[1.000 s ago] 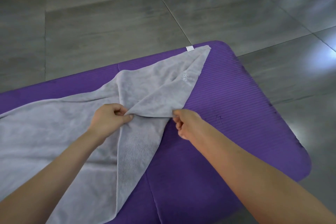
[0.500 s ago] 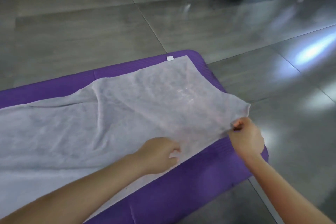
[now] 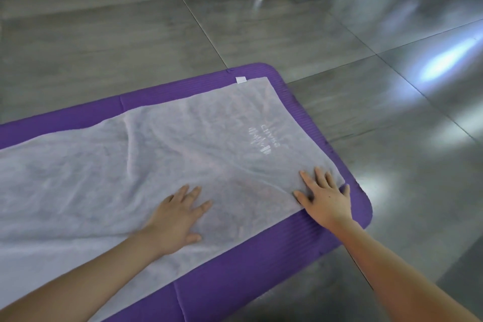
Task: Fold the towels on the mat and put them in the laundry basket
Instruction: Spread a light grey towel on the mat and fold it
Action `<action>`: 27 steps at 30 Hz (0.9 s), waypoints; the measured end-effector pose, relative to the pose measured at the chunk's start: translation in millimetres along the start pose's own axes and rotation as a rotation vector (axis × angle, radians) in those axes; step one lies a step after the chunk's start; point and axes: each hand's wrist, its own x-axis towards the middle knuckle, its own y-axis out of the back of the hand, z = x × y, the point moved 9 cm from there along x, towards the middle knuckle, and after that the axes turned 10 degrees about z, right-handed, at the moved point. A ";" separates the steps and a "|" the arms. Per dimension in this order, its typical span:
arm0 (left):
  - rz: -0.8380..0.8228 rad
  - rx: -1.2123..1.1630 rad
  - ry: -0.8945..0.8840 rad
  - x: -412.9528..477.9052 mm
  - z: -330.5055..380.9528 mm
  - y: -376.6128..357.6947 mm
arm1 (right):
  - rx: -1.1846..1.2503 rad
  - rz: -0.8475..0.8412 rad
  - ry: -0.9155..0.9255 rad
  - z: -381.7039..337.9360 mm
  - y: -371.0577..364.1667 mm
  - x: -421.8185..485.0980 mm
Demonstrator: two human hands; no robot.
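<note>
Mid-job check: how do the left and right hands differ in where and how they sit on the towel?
The left hand lies wholly on the towel, inward from its end. The right hand sits at the towel's near corner, its heel over the mat. The right hand's fingers are spread wider than the left hand's. Both lie palm down with straight fingers, gripping nothing.

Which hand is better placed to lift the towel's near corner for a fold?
Probably right. The right hand lies flat on that corner of the towel; the left hand rests farther along the near edge.
</note>
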 end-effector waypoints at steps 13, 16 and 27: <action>0.178 0.003 0.043 16.8 -16.7 23.7 | 0.010 0.095 0.188 -71.8 36.0 20.6; 0.014 0.018 0.051 21.5 -23.7 1.1 | -0.048 -0.086 0.269 -94.1 14.2 27.4; -0.007 0.179 0.075 -53.9 -100.3 54.6 | -0.059 0.041 0.682 -277.7 56.5 2.5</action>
